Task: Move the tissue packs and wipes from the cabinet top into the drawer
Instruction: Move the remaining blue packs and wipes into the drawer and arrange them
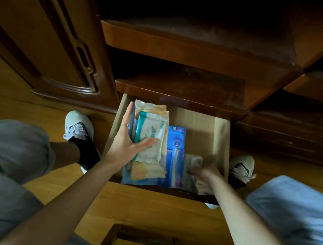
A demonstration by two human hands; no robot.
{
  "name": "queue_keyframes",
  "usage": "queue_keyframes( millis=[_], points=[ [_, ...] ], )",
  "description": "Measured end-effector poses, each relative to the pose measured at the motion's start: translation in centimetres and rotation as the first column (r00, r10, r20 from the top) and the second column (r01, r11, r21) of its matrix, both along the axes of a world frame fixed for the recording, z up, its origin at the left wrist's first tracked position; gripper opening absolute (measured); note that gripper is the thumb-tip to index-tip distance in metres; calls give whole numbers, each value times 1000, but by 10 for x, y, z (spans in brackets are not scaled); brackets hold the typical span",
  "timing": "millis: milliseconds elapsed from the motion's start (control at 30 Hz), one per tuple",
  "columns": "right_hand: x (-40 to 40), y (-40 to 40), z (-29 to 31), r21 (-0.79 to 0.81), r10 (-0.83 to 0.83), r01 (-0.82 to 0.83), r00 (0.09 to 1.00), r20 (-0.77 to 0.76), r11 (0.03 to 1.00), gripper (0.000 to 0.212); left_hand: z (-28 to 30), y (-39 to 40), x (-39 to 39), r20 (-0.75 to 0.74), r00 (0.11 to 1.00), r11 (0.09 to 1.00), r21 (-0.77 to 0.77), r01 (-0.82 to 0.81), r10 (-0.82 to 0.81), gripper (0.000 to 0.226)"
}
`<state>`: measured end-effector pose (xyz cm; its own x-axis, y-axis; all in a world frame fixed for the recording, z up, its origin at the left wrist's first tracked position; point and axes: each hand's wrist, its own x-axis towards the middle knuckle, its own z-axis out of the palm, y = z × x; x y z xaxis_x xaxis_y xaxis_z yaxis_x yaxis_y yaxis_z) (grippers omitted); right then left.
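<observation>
In the centre of the frame, the open drawer already holds the soft packs. The teal-striped wipes pack lies on top of a stack at the drawer's left side. It is judged light, limp and slightly slippery — it is best gripped across its width, not by a corner. The left hand is spread wide, fingers along the stack's left edge and thumb pressed on the pack. The right hand is curled over a small tissue pack at lower right — whether it is gripped cannot be told.
</observation>
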<state>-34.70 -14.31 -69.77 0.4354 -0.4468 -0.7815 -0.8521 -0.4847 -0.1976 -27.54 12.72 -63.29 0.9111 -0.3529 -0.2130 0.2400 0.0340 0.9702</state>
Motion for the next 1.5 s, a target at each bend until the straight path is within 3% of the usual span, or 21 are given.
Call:
queue_keyframes(
  millis=[100, 233, 267, 367, 467, 633, 733, 867, 1033, 1100, 1167, 1267, 1333, 1400, 1500],
  points=[
    [1, -4, 0, 82, 16, -20, 999, 50, 996, 42, -4, 0, 2, 22, 999, 999, 19, -28, 28, 108],
    [4, 13, 13, 308, 23, -51, 995, 93, 950, 20, -5, 3, 2, 1, 999, 999, 14, -37, 37, 108],
    [5, 19, 14, 341, 42, -82, 992, 122, 937, 25, -5, 4, 2, 4, 999, 999, 12, -39, 39, 108],
    [8, 34, 15, 370, 79, -124, 988, 134, 921, 72, -3, 4, 2, 6, 999, 999, 17, -32, 32, 108],
    [6, 34, 7, 93, 308, -311, 950, 49, 946, 81, 2, 3, 1, 26, 999, 998, 47, -46, 45, 104],
    [6, 13, 17, -207, 253, -248, 967, 1, 947, 47, 7, 10, 4, 37, 995, 995, 13, -98, 98, 105],
    [23, 1, 45, -453, 403, -344, 915, 36, 822, 31, 8, 19, 12, 1, 987, 986, -41, -161, 161, 113],
    [37, 22, 83, -584, 552, -404, 829, 91, 704, 33, 15, 31, 18, 1, 979, 975, -83, -205, 206, 113],
    [31, 88, 91, -745, 831, -494, 536, 145, 449, 16, 24, 50, 21, 36, 964, 961, -91, -260, 264, 113],
    [33, 112, 75, -672, 890, -619, 436, 137, 407, 12, 29, 58, 21, 49, 961, 960, -91, -266, 271, 109],
    [32, 122, 57, -473, 898, -766, 404, 173, 436, 18, 31, 66, 17, 46, 958, 957, -80, -280, 285, 105],
    [21, 115, 46, -194, 819, -814, 473, 325, 547, 34, 31, 74, 12, 9, 963, 961, -69, -267, 268, 102],
    [19, 98, 49, -85, 654, -693, 622, 430, 716, 33, 30, 71, 10, -43, 971, 969, -72, -237, 234, 107],
    [22, 79, 62, 50, 381, -486, 742, 552, 873, 27, 31, 63, 9, -90, 980, 980, -79, -183, 176, 112],
    [22, 59, 93, 327, 9, -261, 793, 609, 908, 37, 34, 45, 9, -93, 991, 993, -66, -100, 94, 110]
  ],
)
